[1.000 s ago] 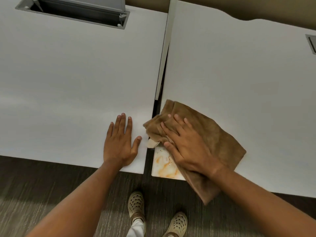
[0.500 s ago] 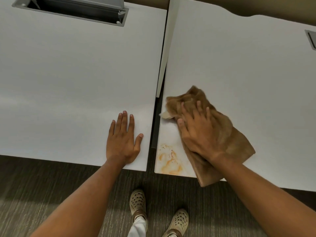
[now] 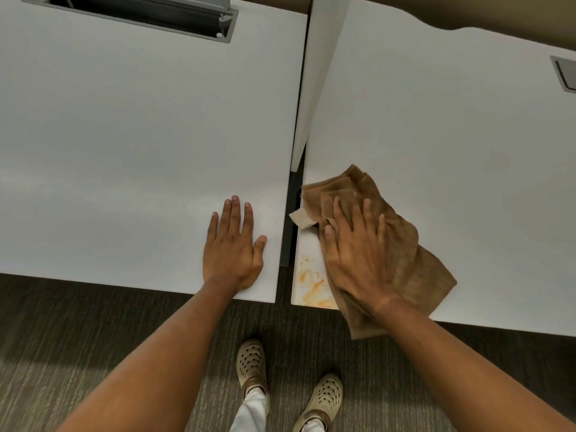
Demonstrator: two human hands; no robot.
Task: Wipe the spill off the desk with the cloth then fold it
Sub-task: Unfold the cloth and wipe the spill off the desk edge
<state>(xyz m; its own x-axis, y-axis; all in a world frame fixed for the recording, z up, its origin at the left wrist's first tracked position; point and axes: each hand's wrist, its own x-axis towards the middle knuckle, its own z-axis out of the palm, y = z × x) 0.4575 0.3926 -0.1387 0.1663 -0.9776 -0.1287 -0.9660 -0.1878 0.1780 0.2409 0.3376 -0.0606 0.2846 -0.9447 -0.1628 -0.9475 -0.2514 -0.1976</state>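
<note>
A crumpled brown cloth (image 3: pixel 405 244) lies on the near left corner of the right white desk (image 3: pixel 452 135). My right hand (image 3: pixel 355 254) presses flat on it, fingers spread. The cloth's near end hangs over the desk's front edge and a pale tag sticks out at its left. An orange smeared spill (image 3: pixel 311 285) shows on the desk corner just left of the cloth, partly covered by it. My left hand (image 3: pixel 233 247) rests flat and open on the left white desk (image 3: pixel 140 135), near its front right corner.
A narrow dark gap (image 3: pixel 288 238) and an upright white divider panel (image 3: pixel 314 88) separate the two desks. A grey cable tray opening (image 3: pixel 149 14) sits at the far left, a small grey grommet (image 3: pixel 565 73) at the far right. My shoes (image 3: pixel 252 366) stand on carpet below.
My right hand slid the cloth away from me and to the right, uncovering the spill, then back toward me and left onto its edge. My left hand stayed put.
</note>
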